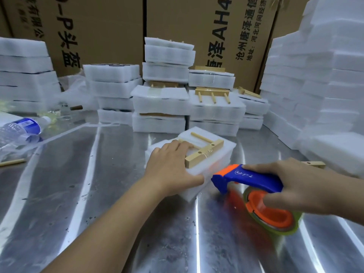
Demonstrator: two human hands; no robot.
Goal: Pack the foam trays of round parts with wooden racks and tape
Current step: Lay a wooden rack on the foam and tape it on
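A white foam tray pack [214, 164] lies in the middle of the shiny metal table [98, 194]. A wooden rack [204, 152] with dowel pegs lies flat on top of it. My left hand [171, 166] rests on the pack's left part, fingers spread flat and thumb along its near edge. My right hand [299, 186] grips a blue and orange tape dispenser [256, 186], whose nose sits at the pack's near right corner. Its tape roll [275, 211] hangs below my fingers. The round parts inside the foam are hidden.
Stacks of packed foam trays [163, 107], some with racks [212, 93] on top, fill the back. Plain foam sheets [319, 79] pile up at the right, more at the left. A water bottle [21, 129] and a loose dowel [11, 162] lie left. Cardboard boxes [98, 30] stand behind.
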